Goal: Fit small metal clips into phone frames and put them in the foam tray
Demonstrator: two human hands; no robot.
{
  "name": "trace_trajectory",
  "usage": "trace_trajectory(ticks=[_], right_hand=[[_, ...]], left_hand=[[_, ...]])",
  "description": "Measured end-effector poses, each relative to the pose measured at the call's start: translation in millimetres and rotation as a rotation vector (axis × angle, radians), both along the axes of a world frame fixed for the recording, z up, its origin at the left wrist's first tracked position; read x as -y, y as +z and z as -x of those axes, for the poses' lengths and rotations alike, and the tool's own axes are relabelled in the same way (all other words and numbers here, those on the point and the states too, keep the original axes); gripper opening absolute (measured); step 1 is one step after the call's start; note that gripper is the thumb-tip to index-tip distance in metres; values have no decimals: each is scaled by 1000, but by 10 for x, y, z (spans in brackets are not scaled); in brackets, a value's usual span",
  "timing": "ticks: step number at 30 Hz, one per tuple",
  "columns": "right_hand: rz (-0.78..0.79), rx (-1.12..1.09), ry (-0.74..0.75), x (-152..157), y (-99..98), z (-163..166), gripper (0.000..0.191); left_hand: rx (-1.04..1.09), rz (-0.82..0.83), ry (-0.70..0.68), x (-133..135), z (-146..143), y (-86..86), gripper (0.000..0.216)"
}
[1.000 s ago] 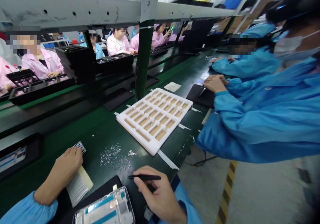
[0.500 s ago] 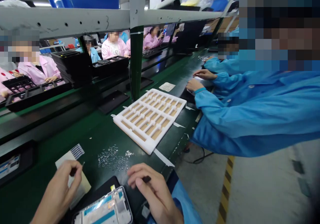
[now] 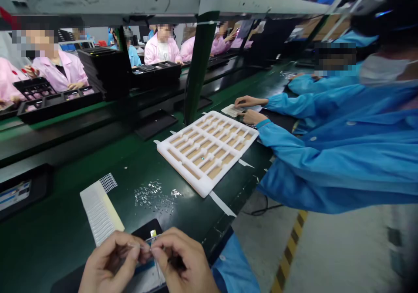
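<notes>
Change: the left hand (image 3: 109, 262) has left the sheet of strips (image 3: 101, 206), and the right hand (image 3: 184, 262) has come in to meet it over the device frame (image 3: 150, 280). Thumbs and forefingers of both are pinched on a small clear piece (image 3: 148, 247), fingertips almost touching; shape too fine to read. Dark tweezers, plain in the right hand a second ago, can't be made out now. Judgement: the work has passed from the sheet to two-handed fingertip handling.

Frame lies on the black mat (image 3: 148, 230), by the tabletop's near edge, mostly hidden under the hands. That is the main hindrance to seeing the work.

Around: sheet now uncovered, its lower end running behind the left hand. Loose tiny parts (image 3: 155, 197) scattered on the tabletop just beyond the mat; probably easy to knock. White slotted tray (image 3: 204, 186) farther along, close to the right-hand edge, a tape strip (image 3: 222, 203) running from its nearest corner. Past its far right corner, a co-worker's hands (image 3: 253, 118) have shifted onto a pale card (image 3: 230, 110).
</notes>
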State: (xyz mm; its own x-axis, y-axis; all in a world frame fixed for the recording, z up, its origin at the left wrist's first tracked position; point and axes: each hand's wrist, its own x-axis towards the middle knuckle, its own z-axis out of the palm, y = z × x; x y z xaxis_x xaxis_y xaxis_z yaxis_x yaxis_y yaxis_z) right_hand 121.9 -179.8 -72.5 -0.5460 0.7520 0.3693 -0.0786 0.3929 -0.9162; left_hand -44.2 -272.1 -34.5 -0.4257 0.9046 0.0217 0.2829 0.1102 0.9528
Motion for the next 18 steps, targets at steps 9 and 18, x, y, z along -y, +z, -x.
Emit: trace_trajectory(ticks=[9,18], right_hand=[[-714,414,65,-375,-53,-148,30],[-829,531,98,-342,-111,-96,33]], left_hand=[[-1104,-170,-239,167,328,-102,39],[-1292,-234,-271,261,301,-153,44]])
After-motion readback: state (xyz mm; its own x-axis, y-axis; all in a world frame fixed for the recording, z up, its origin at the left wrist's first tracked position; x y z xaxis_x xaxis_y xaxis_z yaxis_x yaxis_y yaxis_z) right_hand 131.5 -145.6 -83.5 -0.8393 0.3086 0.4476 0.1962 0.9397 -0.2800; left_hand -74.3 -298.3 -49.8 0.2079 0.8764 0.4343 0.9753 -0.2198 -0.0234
